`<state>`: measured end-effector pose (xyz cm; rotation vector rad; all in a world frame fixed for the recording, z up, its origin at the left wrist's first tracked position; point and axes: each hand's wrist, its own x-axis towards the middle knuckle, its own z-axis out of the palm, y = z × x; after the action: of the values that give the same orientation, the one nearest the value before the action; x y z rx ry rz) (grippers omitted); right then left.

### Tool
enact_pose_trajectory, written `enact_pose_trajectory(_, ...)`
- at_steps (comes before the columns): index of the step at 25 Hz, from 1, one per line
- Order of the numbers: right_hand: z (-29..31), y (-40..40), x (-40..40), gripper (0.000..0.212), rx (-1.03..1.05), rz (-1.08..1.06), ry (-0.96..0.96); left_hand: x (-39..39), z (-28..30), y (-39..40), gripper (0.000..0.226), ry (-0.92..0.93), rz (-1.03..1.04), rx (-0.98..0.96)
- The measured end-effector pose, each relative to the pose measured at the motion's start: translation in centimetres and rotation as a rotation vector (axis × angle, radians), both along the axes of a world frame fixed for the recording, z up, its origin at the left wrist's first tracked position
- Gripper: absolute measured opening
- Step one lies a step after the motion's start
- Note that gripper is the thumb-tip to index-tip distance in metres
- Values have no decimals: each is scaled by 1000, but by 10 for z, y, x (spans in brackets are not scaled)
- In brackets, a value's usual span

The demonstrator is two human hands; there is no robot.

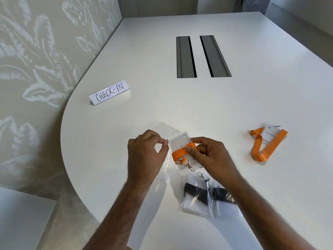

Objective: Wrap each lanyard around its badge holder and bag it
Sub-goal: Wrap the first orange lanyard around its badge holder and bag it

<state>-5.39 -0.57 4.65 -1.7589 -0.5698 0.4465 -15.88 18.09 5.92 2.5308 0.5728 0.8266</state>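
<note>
Big white desk (234,109) with a rounded edge, leaf-pattern wallpaper (36,51) on the left, and two dark cable slots (203,56) set into the middle. A folded paper sign (110,92) reading CHECK-IN stands toward the left side.

Containers first: near my edge of the desk I can see two clear bags (203,197) lying side by side, each with a badge holder and a black lanyard inside. A metal clip pokes out at the top of them. A third clear bag (166,141) is up in the hands, and it looks empty as far as I can tell.

Left hand (146,154) comes in from below with the knuckles up, thumb and forefinger pinching the edge of that bag, the other fingers curled. Right hand (210,154) comes in from the lower right, and its fingers (191,150) pinch the white badge holder (180,143) right over the orange lanyard (182,153) wrapped around its middle. The lanyard's metal clip (188,165) dangles just below the thumb. The holder's top end sits right at the bag, just beside the left fingertips; I can't tell whether it's inside.

Well off to the right, a second orange lanyard (266,147) lies loose and unwrapped on the desk, its badge holder (271,133) under the loop.
</note>
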Motion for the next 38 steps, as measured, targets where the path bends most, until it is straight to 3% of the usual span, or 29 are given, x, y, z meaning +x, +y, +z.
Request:
enact_pose_trajectory(9,-2,4,-2,21,-36,88,37,10,4,-25,19,-47,-37,-72)
enact_pose_trajectory(20,1,3,1,25,82,-130,59,10,-1,-36,12,-72,-118,-68)
enact_pose_trajectory(25,1,7,-4,34,164,-111,199,13,1,-34,9,-92,-163,-22)
enact_pose_trajectory(31,4,0,5,16,355,-191,335,10,-7,-36,13,-48,-171,86)
enact_pose_trajectory(38,3,5,3,16,403,-187,267,16,-3,-29,13,-87,-201,174)
